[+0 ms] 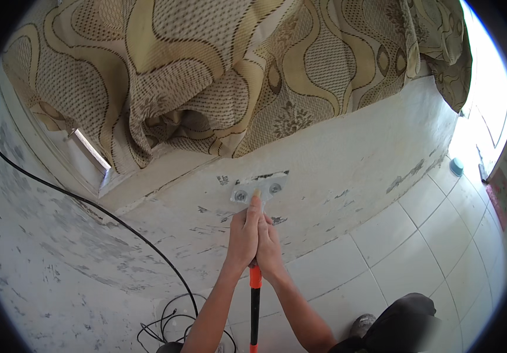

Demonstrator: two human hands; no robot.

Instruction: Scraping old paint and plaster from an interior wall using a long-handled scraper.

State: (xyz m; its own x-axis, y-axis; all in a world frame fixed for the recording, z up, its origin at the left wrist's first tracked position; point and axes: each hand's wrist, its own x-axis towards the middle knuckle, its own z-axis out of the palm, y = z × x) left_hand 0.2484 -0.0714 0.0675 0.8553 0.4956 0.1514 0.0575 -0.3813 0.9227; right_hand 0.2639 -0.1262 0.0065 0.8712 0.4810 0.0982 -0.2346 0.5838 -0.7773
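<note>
Both my hands are wrapped together around the upper end of a long-handled scraper, whose orange and black handle runs down between my forearms. My left hand has its thumb stretched up towards the tool's head. Close against it on the right lies my right hand, also gripping the tool. The wide scraper head, with two round fasteners, is against the whitish wall. Dark scraped patches and flaked marks surround the head. The blade's contact edge is hard to make out.
A patterned curtain hangs over the upper wall and window. A black cable crosses the left wall and coils near the floor. White tiles cover the floor at right, with a teal round object beyond. My shoe is at lower right.
</note>
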